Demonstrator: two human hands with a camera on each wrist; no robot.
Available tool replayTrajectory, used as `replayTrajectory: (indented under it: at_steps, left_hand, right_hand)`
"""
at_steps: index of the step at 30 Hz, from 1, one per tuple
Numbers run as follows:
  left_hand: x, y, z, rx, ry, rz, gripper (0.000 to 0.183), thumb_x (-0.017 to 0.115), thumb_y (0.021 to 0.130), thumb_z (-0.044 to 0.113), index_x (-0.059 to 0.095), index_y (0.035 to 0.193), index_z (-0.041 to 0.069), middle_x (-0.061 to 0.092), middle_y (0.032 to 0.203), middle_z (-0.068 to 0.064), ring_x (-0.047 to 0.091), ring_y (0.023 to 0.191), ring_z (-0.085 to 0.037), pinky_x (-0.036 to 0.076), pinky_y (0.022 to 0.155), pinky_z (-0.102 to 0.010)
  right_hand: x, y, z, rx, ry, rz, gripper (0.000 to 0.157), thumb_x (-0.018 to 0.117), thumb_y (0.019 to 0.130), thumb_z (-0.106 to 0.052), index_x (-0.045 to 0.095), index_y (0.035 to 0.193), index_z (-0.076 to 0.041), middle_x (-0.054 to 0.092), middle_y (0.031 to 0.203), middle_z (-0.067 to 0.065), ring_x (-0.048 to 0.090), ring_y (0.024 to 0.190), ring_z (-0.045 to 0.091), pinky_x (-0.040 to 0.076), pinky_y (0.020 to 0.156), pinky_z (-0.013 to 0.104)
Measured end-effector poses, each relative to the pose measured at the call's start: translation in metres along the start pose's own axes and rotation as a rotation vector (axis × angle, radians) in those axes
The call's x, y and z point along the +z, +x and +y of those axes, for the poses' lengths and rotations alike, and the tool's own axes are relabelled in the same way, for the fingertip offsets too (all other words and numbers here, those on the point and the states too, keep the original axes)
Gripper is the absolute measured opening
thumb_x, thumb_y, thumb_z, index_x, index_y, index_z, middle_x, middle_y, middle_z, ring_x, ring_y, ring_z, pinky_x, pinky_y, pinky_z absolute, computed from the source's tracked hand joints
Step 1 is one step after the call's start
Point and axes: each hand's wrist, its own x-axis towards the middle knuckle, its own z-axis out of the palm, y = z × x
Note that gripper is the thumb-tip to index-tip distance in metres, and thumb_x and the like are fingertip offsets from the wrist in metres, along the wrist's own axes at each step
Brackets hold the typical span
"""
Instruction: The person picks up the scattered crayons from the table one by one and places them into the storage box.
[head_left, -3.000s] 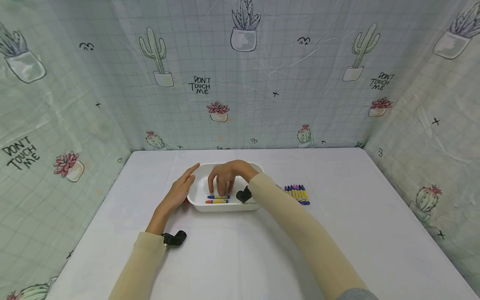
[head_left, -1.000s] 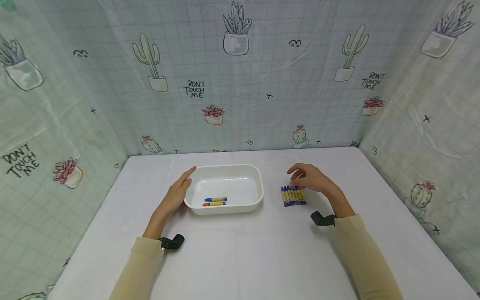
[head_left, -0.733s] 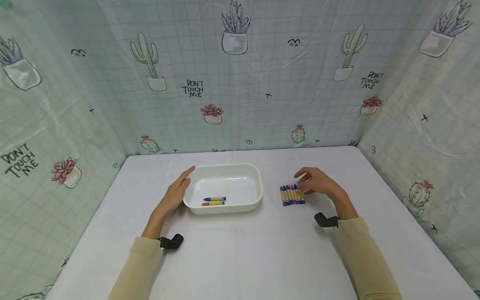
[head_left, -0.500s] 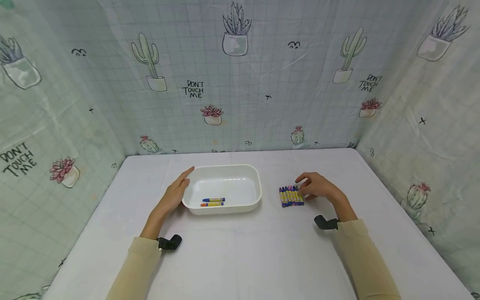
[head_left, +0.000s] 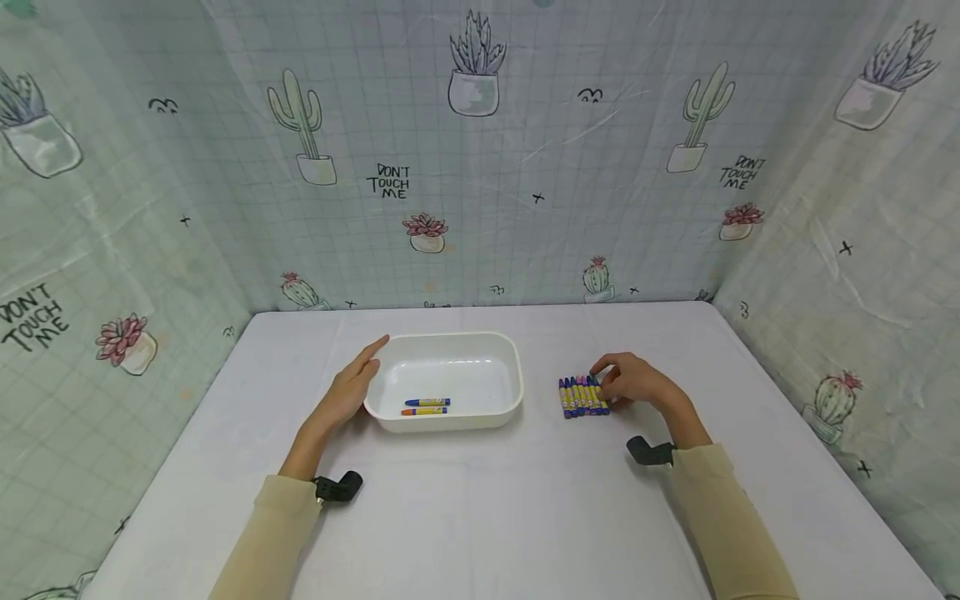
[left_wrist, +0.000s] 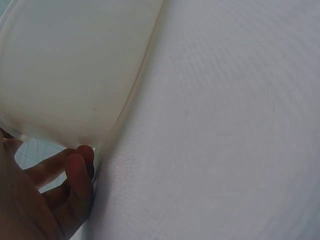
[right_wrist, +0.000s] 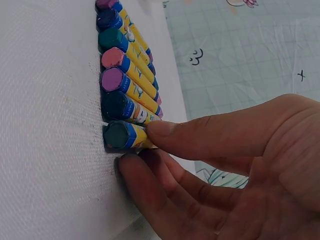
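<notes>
My left hand (head_left: pixel 348 390) rests against the left end of a white tray (head_left: pixel 450 427), index finger stretched along its rim. In the left wrist view, bent fingertips (left_wrist: pixel 80 167) touch the outer wall of the tray. A blue-tipped crayon and an orange-tipped crayon (head_left: pixel 425 411) lie side by side inside the tray. Right of it, several yellow-wrapped crayons (head_left: pixel 577 398) stand in a row on the table. My right hand (head_left: pixel 637 379) pinches the dark green crayon (right_wrist: pixel 117 135) at the row's right end, thumb on top and fingers curled low beside it.
The table (head_left: pixel 465 517) wears a white cover. Behind it and at both sides hangs a cloth (head_left: pixel 480 167) printed with cacti. A black wrist camera (head_left: pixel 339 487) sits on the left wrist, another black camera (head_left: pixel 649 452) on the right.
My right hand came from over the tray to the crayon row, slid to its right end and lowered, now pinching the end crayon. The left hand stayed at the tray.
</notes>
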Motion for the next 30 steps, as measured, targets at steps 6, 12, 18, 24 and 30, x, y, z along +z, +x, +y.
replayTrajectory:
  at_steps: [6,12,18,24,30]
  left_hand:
    - [-0.0003,-0.0011,0.0015,-0.003,-0.003,-0.005,0.052,0.030,0.114,0.030,0.023,0.166,0.032,0.022,0.173,-0.008,0.018,0.161,-0.038,0.018,0.126,-0.067]
    - [-0.0007,-0.0014,0.0008,0.016,-0.003,-0.004,0.052,0.031,0.114,0.029,0.024,0.166,0.032,0.023,0.173,-0.008,0.019,0.160,-0.038,0.018,0.126,-0.067]
    - [-0.0007,-0.0013,0.0003,0.021,-0.004,-0.004,0.052,0.031,0.114,0.029,0.025,0.166,0.031,0.023,0.173,-0.007,0.019,0.161,-0.038,0.018,0.126,-0.066]
    - [-0.0004,-0.0008,0.0004,0.016,-0.002,-0.006,0.052,0.031,0.114,0.029,0.025,0.166,0.031,0.024,0.173,-0.008,0.019,0.160,-0.038,0.018,0.126,-0.067]
    - [-0.0001,0.0002,-0.0003,0.019,-0.005,-0.007,0.052,0.031,0.114,0.030,0.025,0.165,0.031,0.024,0.173,-0.008,0.019,0.160,-0.037,0.018,0.126,-0.066]
  right_hand:
    - [-0.0018,-0.0022,-0.0013,0.005,-0.015,-0.006,0.046,0.070,0.092,-0.003,0.056,0.135,0.006,0.063,0.104,0.019,0.065,0.082,0.023,0.064,0.075,0.036]
    - [-0.0022,-0.0032,-0.0001,0.012,-0.014,-0.012,0.049,0.074,0.091,-0.005,0.056,0.135,0.005,0.064,0.103,0.019,0.066,0.081,0.022,0.064,0.076,0.037]
    - [-0.0021,-0.0037,0.0001,0.018,-0.041,-0.014,0.051,0.075,0.089,-0.005,0.056,0.135,0.004,0.064,0.102,0.017,0.066,0.080,0.021,0.063,0.075,0.035]
    - [-0.0031,-0.0053,0.0000,0.015,-0.055,-0.007,0.051,0.074,0.089,-0.004,0.056,0.135,0.005,0.064,0.103,0.019,0.066,0.078,0.020,0.063,0.074,0.035]
    - [-0.0017,-0.0053,-0.0016,0.017,-0.086,0.007,0.054,0.078,0.087,-0.007,0.056,0.135,0.004,0.065,0.102,0.017,0.069,0.074,0.020,0.062,0.071,0.034]
